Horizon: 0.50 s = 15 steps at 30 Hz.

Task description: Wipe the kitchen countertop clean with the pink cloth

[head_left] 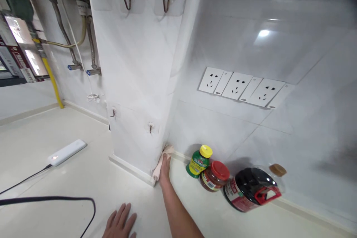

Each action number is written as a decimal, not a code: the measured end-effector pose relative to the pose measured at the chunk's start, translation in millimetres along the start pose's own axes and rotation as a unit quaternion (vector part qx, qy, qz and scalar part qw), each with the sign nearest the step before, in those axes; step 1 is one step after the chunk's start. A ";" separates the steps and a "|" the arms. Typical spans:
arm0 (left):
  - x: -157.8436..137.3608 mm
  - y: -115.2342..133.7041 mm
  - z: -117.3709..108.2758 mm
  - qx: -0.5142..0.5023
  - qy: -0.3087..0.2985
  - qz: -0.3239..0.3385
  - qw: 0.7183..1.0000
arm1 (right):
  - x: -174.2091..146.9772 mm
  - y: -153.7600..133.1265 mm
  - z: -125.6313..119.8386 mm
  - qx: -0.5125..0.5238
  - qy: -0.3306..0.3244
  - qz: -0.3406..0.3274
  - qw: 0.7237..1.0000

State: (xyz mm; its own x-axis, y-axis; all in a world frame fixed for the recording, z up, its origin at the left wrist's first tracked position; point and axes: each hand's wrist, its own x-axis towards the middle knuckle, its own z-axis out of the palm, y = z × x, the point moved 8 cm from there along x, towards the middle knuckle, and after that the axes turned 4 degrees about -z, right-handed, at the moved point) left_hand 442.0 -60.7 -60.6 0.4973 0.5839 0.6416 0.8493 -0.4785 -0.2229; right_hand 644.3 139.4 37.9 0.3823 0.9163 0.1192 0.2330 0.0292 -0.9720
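Observation:
My right hand (165,169) presses a pale pink cloth (159,164) against the side of the white tiled pillar (136,93), low down near its corner with the wall. Part of the cloth sticks out above and to the left of the fingers. My left hand (120,223) lies flat on the white countertop (134,193) at the bottom of the view, fingers stretched and apart, holding nothing. To the right of my right hand stands a green bottle with a yellow cap (198,161).
A red-lidded jar (214,176) and a large dark bottle with a red handle (251,189) stand along the wall. White sockets (237,86) are above them. At left lie a white power bank (68,152) and a black cable (55,198). Hooks (167,2) stick to the pillar.

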 end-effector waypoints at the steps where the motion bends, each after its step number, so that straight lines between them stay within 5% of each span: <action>1: -0.6 -0.2 0.6 0.002 -0.001 -0.002 1.000 | -4.6 6.3 1.8 -0.002 0.001 0.016 1.000; 4: -2.3 -1.9 1.1 0.000 -0.005 -0.019 1.000 | -3.1 -7.4 1.8 0.009 0.010 0.032 0.999; 6: -2.9 -2.0 -0.1 -0.009 -0.004 -0.024 1.000 | 4.5 -46.7 -7.1 0.033 0.031 -0.002 0.999; 8: -2.9 -1.3 -1.2 -0.013 -0.006 -0.025 1.000 | 11.0 -110.8 -24.9 0.080 0.061 -0.097 0.990; 12: -2.1 -1.8 -2.0 -0.032 -0.021 -0.042 0.998 | 9.3 -244.4 -64.0 0.166 0.091 -0.327 0.926; 15: -0.5 -0.1 -4.1 -0.026 -0.028 -0.042 0.998 | 1.6 -268.6 -68.1 0.153 0.097 -0.402 0.897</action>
State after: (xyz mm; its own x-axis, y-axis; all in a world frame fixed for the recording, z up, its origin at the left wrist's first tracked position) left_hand 440.9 -63.7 -57.9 0.4352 0.6588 0.6137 0.8788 -0.4590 -0.1304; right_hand 643.2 105.8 313.0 0.3562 0.4633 0.8115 0.2578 0.7860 -0.5619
